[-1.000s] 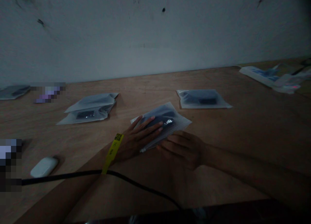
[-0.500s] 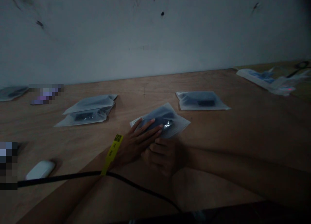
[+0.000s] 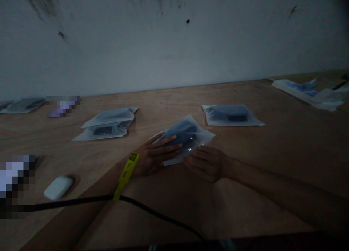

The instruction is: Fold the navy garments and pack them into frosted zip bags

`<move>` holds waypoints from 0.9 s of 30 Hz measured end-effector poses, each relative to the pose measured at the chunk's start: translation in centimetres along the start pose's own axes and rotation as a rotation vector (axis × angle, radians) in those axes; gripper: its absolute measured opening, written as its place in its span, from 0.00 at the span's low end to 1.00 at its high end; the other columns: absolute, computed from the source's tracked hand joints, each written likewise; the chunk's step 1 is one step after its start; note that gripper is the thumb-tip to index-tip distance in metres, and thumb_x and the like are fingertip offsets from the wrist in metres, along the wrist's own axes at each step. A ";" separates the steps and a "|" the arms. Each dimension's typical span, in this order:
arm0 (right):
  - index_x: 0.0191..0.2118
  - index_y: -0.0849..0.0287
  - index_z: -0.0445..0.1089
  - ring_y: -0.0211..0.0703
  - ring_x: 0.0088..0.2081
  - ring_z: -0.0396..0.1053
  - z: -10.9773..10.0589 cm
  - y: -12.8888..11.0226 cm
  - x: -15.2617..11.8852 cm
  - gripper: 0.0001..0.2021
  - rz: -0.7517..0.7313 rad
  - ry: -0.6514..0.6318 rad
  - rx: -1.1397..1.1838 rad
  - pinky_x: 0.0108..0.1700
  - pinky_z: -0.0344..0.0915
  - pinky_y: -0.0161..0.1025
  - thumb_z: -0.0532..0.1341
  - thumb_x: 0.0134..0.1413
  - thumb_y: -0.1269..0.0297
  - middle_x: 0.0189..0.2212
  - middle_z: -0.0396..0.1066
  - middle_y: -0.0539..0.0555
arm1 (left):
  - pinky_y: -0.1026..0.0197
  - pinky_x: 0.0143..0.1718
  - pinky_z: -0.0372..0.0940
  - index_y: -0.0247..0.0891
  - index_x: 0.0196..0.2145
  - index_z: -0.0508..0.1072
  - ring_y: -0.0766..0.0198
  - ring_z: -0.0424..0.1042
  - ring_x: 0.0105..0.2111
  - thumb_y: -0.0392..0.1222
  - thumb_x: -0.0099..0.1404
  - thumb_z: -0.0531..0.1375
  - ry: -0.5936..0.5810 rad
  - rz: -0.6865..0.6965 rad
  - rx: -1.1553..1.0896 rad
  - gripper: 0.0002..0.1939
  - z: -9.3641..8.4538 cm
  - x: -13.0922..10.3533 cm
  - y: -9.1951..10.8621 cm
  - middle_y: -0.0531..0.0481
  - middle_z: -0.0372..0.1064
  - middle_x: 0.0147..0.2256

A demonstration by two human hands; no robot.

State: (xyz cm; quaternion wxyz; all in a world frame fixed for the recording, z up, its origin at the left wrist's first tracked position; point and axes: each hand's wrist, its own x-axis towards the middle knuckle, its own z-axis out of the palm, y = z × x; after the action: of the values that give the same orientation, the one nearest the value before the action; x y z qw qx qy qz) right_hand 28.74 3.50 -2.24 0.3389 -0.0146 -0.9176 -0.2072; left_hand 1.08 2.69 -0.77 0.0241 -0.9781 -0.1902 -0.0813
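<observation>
A frosted plastic bag point(image 3: 188, 129) with something dark inside lies on the wooden table. My left hand point(image 3: 156, 153) rests flat on its left part with the fingers spread. At the bag's near right edge, my right hand point(image 3: 205, 162) has its fingers curled in a pinch along the plastic edge. The fingertips of that hand are partly hidden.
Similar frosted bags lie behind on the left point(image 3: 109, 122) and right point(image 3: 231, 114). A black cable point(image 3: 152, 213) with a yellow tag point(image 3: 127, 176) crosses the foreground. A white rounded case point(image 3: 58, 187) sits at left, and a power strip point(image 3: 300, 93) at far right.
My right hand has slid to the right along the bag's near edge, exposing the bag's near corner. My left hand stays flat on the bag. The whole view has shifted slightly.
</observation>
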 end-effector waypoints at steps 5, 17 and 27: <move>0.34 0.65 0.74 0.38 0.29 0.66 -1.0 1.0 -0.7 0.15 0.056 0.024 -0.025 0.32 0.63 0.38 0.51 0.67 0.75 0.29 0.74 0.54 | 0.38 0.70 0.42 0.41 0.67 0.57 0.53 0.40 0.71 0.40 0.72 0.50 0.056 0.030 -0.032 0.26 -0.5 -0.5 -0.6 0.48 0.54 0.67; 0.32 0.64 0.74 0.37 0.30 0.64 0.0 -0.7 0.4 0.14 -0.010 0.077 0.013 0.31 0.60 0.36 0.53 0.65 0.75 0.28 0.72 0.53 | 0.41 0.69 0.49 0.38 0.64 0.61 0.53 0.46 0.70 0.38 0.74 0.54 0.154 -0.031 0.147 0.23 0.7 1.3 2.5 0.44 0.58 0.65; 0.30 0.62 0.72 0.37 0.29 0.64 -0.5 0.6 -0.4 0.13 0.030 0.020 -0.020 0.31 0.62 0.36 0.55 0.65 0.75 0.27 0.71 0.51 | 0.46 0.71 0.46 0.38 0.62 0.65 0.55 0.49 0.69 0.42 0.76 0.51 0.096 0.093 0.086 0.20 -0.7 0.2 0.0 0.47 0.59 0.65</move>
State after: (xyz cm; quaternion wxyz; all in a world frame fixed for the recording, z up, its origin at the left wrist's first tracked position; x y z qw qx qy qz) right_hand 29.45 3.92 -1.96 0.3509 -0.0297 -0.9117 -0.2114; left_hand 1.14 2.69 -0.09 0.0787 -0.9789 -0.1465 -0.1187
